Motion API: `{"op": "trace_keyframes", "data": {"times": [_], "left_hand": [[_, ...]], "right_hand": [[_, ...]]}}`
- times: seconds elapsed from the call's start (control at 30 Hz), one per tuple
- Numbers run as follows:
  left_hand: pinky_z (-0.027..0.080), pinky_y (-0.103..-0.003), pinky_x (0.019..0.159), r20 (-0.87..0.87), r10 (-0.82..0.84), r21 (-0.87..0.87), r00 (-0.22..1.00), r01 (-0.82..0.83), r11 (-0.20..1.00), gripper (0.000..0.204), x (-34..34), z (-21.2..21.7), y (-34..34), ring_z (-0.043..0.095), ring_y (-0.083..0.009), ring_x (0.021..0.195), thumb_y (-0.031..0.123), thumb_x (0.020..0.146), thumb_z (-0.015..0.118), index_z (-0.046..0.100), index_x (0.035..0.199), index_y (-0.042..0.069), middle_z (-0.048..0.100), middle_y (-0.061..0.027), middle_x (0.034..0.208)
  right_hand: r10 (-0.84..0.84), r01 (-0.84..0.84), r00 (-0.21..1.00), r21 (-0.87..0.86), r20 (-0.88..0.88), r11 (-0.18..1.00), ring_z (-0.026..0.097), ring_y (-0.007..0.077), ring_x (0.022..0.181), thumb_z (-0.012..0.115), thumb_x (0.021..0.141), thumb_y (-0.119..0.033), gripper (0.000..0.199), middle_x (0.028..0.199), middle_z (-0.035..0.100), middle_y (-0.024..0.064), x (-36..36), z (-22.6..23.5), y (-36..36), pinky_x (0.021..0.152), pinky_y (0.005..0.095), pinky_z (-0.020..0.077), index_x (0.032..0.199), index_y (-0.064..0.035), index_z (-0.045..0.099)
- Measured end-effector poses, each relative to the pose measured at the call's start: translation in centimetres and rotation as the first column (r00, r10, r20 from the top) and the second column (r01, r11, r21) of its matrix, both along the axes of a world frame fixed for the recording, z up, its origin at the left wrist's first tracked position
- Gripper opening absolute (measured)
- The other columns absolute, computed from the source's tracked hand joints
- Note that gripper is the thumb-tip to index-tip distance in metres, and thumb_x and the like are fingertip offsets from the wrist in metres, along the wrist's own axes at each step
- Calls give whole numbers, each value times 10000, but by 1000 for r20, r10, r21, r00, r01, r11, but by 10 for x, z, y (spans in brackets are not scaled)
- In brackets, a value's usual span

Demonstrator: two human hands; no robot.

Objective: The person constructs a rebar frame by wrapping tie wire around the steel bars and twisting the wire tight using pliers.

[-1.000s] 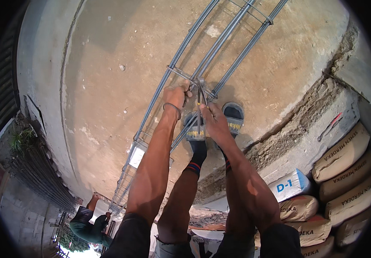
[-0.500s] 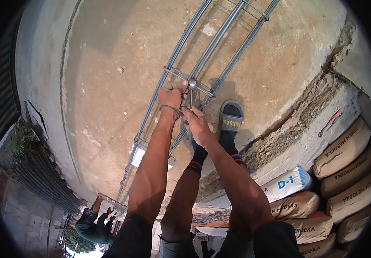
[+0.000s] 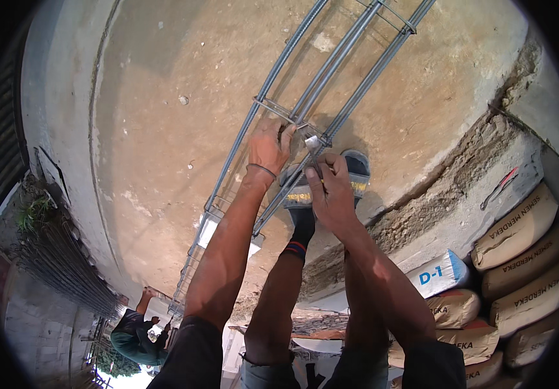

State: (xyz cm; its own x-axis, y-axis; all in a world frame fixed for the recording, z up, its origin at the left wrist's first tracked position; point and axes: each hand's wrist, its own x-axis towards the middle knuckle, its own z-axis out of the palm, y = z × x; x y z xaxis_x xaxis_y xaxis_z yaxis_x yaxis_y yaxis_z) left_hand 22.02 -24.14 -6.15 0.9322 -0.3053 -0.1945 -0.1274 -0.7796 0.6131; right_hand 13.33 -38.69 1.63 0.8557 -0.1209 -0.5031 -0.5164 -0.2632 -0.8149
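A long cage of steel reinforcing bars [image 3: 331, 71] lies on the concrete floor [image 3: 182, 129], bound by rectangular wire stirrups [image 3: 273, 107]. My left hand [image 3: 267, 144] grips one stirrup where it meets a bar. My right hand [image 3: 330, 188] is just below and to the right, fingers pinched on a small metal piece or tie wire [image 3: 312, 141] at the same joint. My foot in a blue sandal [image 3: 356, 176] stands under the cage beside my right hand.
Stacked brown cement sacks [image 3: 519, 259] and a white sack [image 3: 441, 275] sit at the right, beside a rough broken concrete edge [image 3: 435, 194]. Another person [image 3: 138, 327] crouches at the far lower left near the cage's end. A wall and plants [image 3: 33, 214] border the left.
Both hands stay at the same stirrup joint. My right hand has slid a little down and right, while the view has shifted slightly.
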Motion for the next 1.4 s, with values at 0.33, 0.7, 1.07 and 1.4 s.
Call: {"op": "trace_keyframes", "data": {"times": [0.33,0.7,1.07,1.4], "left_hand": [[485,-325,853,-784,-15,-533,621,-659,531,537,-41,112,-35,601,-206,1072,368,918,653,556,1268,-28,634,-139,1076],[523,-245,658,-658,328,114,678,-341,933,244,-11,82,-18,659,-119,736,195,889,680,697,974,-33,667,-71,759],[446,-267,563,-513,188,-48,837,-247,968,185,9,-1,6,537,-83,597,159,788,766,698,840,-5,631,-41,652],[480,-318,614,-246,124,-123,961,-158,980,207,-9,20,-5,614,-233,664,208,826,712,723,927,27,665,-135,827]], "right_hand": [[169,-80,953,330,-251,941,439,345,1200,569,964,-181,247,1302,464,232,11,109,-78,1026,421,355,998,55,635],[-127,604,712,511,-690,612,536,116,863,597,893,-33,254,992,561,36,-30,75,-26,767,252,432,1143,-80,595],[112,352,683,460,-722,815,545,165,833,480,846,-39,437,903,555,49,-8,17,-8,742,317,446,1275,-69,557],[345,173,544,505,-765,846,590,176,810,542,793,-87,418,889,632,56,57,-1,-45,665,324,462,1199,-112,635]]}}
